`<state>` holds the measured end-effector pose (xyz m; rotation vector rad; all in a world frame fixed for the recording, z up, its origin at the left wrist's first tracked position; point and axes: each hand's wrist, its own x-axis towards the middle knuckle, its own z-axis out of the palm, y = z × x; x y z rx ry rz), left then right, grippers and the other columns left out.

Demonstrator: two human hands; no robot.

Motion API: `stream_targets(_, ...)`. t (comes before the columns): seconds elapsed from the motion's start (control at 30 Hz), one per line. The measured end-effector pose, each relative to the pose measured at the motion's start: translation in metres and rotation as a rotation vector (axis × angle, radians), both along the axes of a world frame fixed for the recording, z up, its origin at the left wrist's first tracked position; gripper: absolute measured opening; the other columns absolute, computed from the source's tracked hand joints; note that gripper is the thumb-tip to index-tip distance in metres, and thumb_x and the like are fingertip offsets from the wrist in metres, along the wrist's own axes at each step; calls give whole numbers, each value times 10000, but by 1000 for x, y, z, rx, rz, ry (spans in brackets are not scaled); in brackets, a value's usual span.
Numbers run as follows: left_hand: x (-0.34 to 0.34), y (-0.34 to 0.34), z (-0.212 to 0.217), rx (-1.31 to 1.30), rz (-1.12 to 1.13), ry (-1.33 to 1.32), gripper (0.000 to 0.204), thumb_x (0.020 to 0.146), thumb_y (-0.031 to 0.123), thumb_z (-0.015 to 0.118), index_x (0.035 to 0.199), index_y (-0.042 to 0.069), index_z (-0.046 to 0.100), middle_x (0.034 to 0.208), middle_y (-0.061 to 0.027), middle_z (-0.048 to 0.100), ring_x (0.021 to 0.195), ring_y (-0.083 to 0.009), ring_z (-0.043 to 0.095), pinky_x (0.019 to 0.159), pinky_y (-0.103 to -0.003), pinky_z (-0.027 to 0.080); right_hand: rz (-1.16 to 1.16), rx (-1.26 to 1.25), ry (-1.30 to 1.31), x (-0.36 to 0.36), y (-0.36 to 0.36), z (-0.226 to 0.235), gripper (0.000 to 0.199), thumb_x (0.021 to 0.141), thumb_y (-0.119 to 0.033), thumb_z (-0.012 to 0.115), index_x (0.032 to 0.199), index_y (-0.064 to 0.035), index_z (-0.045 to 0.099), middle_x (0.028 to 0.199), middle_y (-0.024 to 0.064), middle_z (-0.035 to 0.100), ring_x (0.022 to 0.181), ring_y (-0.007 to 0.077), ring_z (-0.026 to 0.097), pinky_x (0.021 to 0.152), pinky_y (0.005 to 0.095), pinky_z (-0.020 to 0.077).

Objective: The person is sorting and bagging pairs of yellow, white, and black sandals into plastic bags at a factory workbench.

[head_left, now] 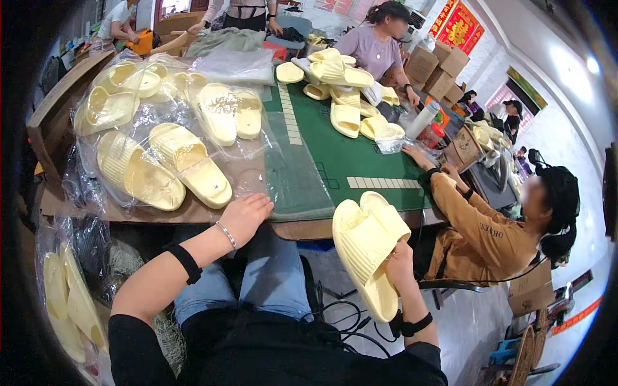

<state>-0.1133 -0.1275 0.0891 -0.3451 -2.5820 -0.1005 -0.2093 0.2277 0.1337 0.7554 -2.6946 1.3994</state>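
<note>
My right hand (400, 265) is closed on a pair of pale yellow slide slippers (364, 241), held upright beyond the table's near edge. Its fingers go in under the ribbed strap, partly hidden. At the table's near edge, my left hand (248, 217) lies with its fingers stretched out over the clear plastic. Just beyond it, pairs of yellow slippers (145, 170) in clear plastic bags (244, 161) cover the left part of the table. Whether the left fingertips touch a bag is hard to make out.
A heap of loose yellow slippers (344, 83) lies on the green mat (309, 174), near a white bottle (423, 119). One co-worker in a brown top (479, 225) sits at right; another in a lilac top (370, 55) is across the table. More bagged slippers (67, 302) hang lower left.
</note>
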Motion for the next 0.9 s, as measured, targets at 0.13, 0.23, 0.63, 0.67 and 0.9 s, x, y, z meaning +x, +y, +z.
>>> stream_targets(0.13, -18, 14, 25, 670, 103, -248, 237, 890, 201, 490, 982, 32, 628, 862, -172, 637, 847, -284, 626, 758, -325, 483, 117, -3, 115, 16, -7, 11, 269, 773, 61, 527, 1031, 23, 588, 1002, 143, 612, 909, 240, 605, 776, 302, 465)
stream_targets(0.23, -31, 29, 64, 752, 180, -465, 266, 899, 235, 477, 1013, 50, 631, 900, -183, 635, 859, -274, 628, 757, -310, 475, 91, 28, 59, 26, 3, 22, 293, 786, -2, 615, 1076, 25, 587, 1076, 84, 612, 980, 167, 569, 835, 272, 443)
stream_targets(0.63, -34, 26, 30, 109, 41, -338, 522, 832, 298, 540, 1277, 46, 433, 1291, -173, 453, 1201, -322, 417, 1008, -391, 327, 84, 39, 98, 30, 2, 33, 286, 756, -1, 588, 1040, -10, 615, 1112, 159, 574, 1003, 288, 564, 841, 321, 441)
stream_targets(0.67, -31, 22, 28, 78, 62, -461, 654, 778, 279, 577, 1342, 68, 322, 1375, -165, 337, 1280, -340, 294, 1055, -410, 256, 77, 56, 75, 31, 2, 32, 290, 753, 7, 584, 1042, -6, 612, 1121, 161, 569, 1002, 293, 564, 840, 320, 442)
stream_targets(0.9, -27, 25, 8, 64, 45, -391, 586, 761, 122, 544, 1313, 52, 361, 1324, -148, 404, 1229, -302, 385, 1008, -369, 339, 154, 139, 48, 21, -1, 10, 297, 723, 42, 556, 1010, -6, 618, 1072, 181, 572, 984, 336, 553, 817, 347, 450)
